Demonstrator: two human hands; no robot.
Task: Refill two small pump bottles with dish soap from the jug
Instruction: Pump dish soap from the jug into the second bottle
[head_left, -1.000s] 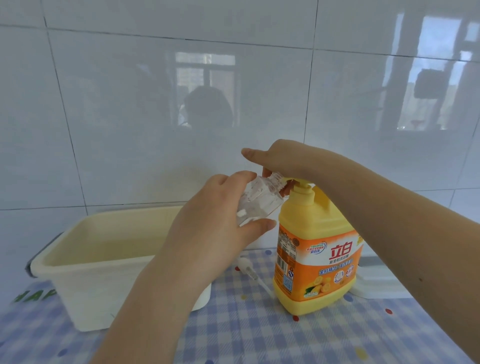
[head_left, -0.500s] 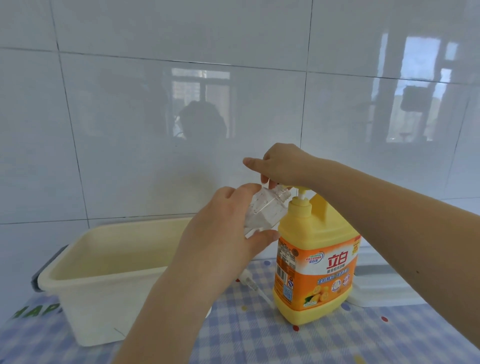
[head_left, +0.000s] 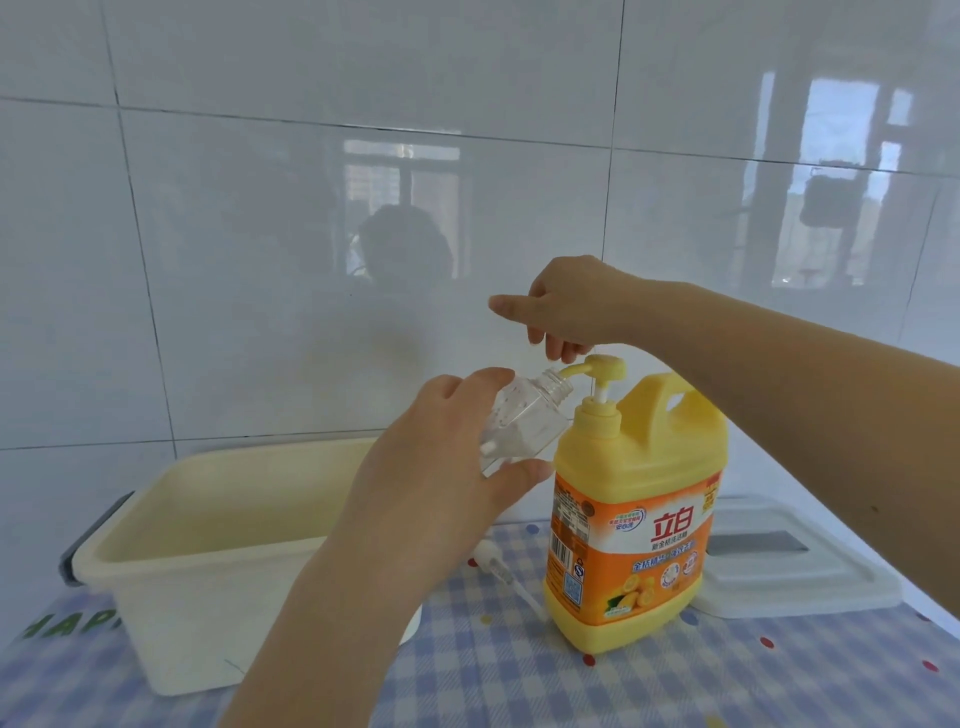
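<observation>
One bottle (head_left: 524, 423) gripped left hand (head_left: 441, 478), mouth tilted to 2 o'clock under jug (head_left: 636, 509) spout; right hand (head_left: 566, 306) curled, empty, above pump.

Your left hand (head_left: 447, 467) covers most of the clear bottle (head_left: 524, 421); only its neck and one shoulder show, so you cannot read a fill level. At five o'clock from it, the loose pump (head_left: 506, 574) has its tube end hidden behind the jug (head_left: 631, 525). The jug's label print is too small to read. Your right forearm (head_left: 810, 395) hides the white lid's (head_left: 795, 571) three-o'clock end.
</observation>
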